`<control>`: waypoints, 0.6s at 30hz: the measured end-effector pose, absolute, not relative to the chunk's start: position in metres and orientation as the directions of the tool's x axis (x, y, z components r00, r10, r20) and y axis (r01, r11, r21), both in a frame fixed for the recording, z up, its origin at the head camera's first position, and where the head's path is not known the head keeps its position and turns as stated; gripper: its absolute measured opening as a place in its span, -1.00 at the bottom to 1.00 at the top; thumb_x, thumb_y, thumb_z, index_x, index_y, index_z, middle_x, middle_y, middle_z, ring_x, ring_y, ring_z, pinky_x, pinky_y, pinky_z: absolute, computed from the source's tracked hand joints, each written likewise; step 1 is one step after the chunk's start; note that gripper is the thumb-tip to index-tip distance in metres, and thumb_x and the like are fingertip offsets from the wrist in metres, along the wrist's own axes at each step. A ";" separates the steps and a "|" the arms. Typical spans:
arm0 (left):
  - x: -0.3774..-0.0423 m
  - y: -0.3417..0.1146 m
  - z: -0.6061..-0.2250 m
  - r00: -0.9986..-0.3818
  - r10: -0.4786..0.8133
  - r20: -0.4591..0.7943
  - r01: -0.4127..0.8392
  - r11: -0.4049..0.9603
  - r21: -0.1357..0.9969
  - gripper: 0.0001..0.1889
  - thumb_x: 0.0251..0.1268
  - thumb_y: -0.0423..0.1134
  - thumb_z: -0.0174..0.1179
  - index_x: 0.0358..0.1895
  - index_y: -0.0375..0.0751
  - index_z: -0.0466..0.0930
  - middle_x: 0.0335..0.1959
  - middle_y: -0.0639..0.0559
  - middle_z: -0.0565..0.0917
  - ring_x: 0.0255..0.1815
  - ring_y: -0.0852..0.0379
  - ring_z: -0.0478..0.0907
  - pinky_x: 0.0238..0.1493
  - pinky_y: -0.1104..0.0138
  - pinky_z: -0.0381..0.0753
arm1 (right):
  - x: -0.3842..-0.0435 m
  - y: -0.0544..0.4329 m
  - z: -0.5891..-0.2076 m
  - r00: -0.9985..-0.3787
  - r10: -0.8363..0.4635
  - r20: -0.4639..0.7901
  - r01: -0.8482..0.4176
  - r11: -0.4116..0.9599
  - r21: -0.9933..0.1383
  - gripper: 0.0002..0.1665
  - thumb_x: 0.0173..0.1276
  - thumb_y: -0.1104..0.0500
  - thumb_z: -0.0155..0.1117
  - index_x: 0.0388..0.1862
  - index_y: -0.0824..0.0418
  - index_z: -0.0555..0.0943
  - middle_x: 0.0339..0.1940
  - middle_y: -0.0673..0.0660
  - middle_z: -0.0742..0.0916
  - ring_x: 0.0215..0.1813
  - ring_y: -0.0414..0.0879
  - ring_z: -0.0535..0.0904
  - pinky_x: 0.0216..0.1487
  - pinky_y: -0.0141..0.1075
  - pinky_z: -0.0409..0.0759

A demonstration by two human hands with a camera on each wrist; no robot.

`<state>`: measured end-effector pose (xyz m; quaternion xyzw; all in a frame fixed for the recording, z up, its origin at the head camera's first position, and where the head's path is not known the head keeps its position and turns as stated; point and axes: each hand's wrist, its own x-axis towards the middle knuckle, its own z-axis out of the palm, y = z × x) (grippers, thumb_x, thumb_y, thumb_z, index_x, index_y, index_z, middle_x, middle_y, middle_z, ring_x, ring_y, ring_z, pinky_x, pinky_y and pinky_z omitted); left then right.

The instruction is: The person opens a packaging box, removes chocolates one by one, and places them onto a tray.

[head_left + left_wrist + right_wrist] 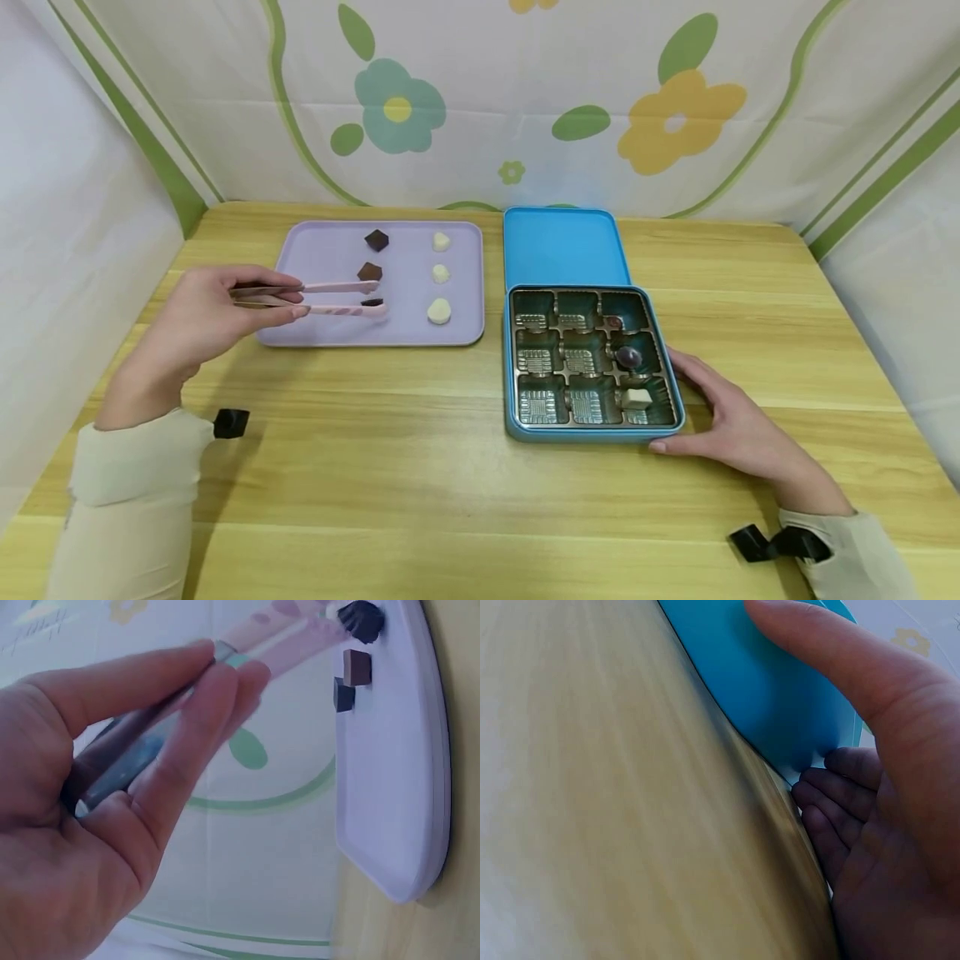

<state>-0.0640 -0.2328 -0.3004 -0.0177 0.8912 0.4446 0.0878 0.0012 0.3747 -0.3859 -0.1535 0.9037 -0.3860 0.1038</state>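
One pair of pink tweezers, pinched in the left hand, straddles a dark piece toward the front edge of the purple tray, three white pieces lined up toward its right edge. Across a gap of tabletop with room to pass, it's the blue tin, right of the tabletop's middle, the right hand gripping its front-right corner.
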 end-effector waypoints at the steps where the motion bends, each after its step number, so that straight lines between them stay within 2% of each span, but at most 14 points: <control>1: -0.064 -0.234 -0.300 -0.984 0.048 -0.173 -0.114 0.579 0.807 -0.55 0.34 -0.18 0.56 0.22 -0.25 0.75 -0.23 0.39 0.86 -0.18 0.40 0.82 -0.13 0.51 0.77 | 0.001 0.375 -0.386 -0.932 -0.357 -0.070 -0.196 0.655 -0.730 0.45 0.04 0.09 0.84 0.77 -0.32 0.13 0.73 0.19 0.37 0.58 -0.55 0.15 0.45 -0.75 0.03; 4: -0.064 -0.241 -0.301 -0.980 0.053 -0.189 -0.136 0.513 0.848 -0.59 0.34 -0.23 0.55 0.21 -0.19 0.77 -0.19 0.35 0.88 -0.13 0.33 0.85 -0.05 0.53 0.77 | 0.002 0.374 -0.386 -0.932 -0.357 -0.068 -0.196 0.653 -0.731 0.45 0.03 0.09 0.84 0.77 -0.31 0.13 0.72 0.18 0.37 0.58 -0.54 0.16 0.46 -0.74 0.03; 11: -0.065 -0.255 -0.306 -0.975 0.083 -0.205 -0.143 0.472 0.870 -0.57 0.32 -0.31 0.54 0.23 -0.29 0.75 -0.11 0.24 0.90 -0.12 0.26 0.87 0.00 0.50 0.80 | 0.001 0.374 -0.387 -0.931 -0.361 -0.060 -0.202 0.644 -0.738 0.45 0.02 0.12 0.85 0.77 -0.29 0.14 0.71 0.18 0.39 0.56 -0.57 0.17 0.43 -0.76 0.05; 18: -0.065 -0.261 -0.304 -0.962 0.051 -0.268 -0.210 0.493 0.845 -0.55 0.34 -0.18 0.56 0.25 -0.15 0.76 -0.10 0.31 0.89 -0.05 0.31 0.85 0.06 0.58 0.73 | 0.000 0.375 -0.387 -0.932 -0.359 -0.051 -0.207 0.642 -0.738 0.47 -0.01 0.13 0.86 0.77 -0.27 0.15 0.71 0.19 0.40 0.55 -0.59 0.17 0.42 -0.77 0.07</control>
